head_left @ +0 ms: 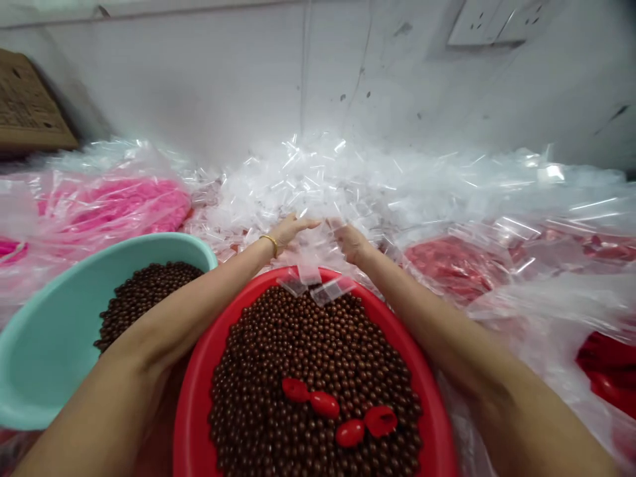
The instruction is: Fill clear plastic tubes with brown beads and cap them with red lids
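Note:
My left hand (291,233), with a gold bracelet at the wrist, reaches over a heap of small clear plastic pieces (298,179). Its fingers stretch to the right. Close by, my right hand (350,242) is curled at a clear plastic piece; its fingertips are blurred. Both hands are beyond the far rim of a red basin (186,411) of glossy brown balls (298,338). A few clear pieces (334,289) lie on that rim and the balls. Red plastic shells (350,432) rest on the balls, some with their hollow side showing.
To the left stands a turquoise basin (50,351) with more brown balls (149,291). Behind it lies a bag of pink items (129,205). Bagged red items (457,258) are on the right. A white wall (223,79) closes the back; a cardboard box (30,106) sits at far left.

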`<state>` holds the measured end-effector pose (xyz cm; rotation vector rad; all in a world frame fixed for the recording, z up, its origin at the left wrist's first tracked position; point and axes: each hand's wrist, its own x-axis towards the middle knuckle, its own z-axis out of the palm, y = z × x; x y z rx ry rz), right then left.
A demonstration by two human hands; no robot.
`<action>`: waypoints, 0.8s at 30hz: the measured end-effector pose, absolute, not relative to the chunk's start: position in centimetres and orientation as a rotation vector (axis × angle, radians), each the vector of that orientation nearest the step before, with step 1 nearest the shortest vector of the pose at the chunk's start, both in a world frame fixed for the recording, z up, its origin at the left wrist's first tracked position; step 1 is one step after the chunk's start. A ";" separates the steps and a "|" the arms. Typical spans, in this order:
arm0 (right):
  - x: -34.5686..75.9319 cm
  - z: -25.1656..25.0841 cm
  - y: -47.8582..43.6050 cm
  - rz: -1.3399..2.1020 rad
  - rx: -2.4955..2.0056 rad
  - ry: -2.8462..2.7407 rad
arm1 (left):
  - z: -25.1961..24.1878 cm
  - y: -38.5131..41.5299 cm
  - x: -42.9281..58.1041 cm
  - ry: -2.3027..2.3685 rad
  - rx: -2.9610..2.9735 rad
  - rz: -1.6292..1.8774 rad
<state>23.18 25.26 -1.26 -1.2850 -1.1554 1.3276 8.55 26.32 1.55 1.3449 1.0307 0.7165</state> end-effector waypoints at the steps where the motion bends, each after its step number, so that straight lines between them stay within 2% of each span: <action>1: 22.9 -0.7 24.5 1.330 -1.298 -1.176 | 2.0 25.4 7.9 1.026 1.403 0.753; 3: 22.5 0.1 22.8 1.247 -1.352 -1.283 | 2.4 23.4 6.6 1.016 1.579 0.836; 6: 22.0 0.7 20.2 0.855 -1.480 -1.601 | 2.2 20.4 4.7 1.056 1.989 0.870; 10: 21.9 0.7 16.9 0.287 -1.557 -2.066 | 1.5 16.4 2.9 1.201 2.538 0.603; 14: 21.6 0.8 14.0 -0.053 -1.457 -2.485 | 0.8 13.1 1.5 1.257 2.859 0.322; 20: 21.5 2.3 10.3 -0.205 -1.680 -2.487 | 1.3 10.6 -1.0 1.220 2.922 0.130; 24: 21.0 3.4 5.8 -0.018 -1.749 -2.497 | 2.8 8.0 -1.6 1.105 2.918 0.176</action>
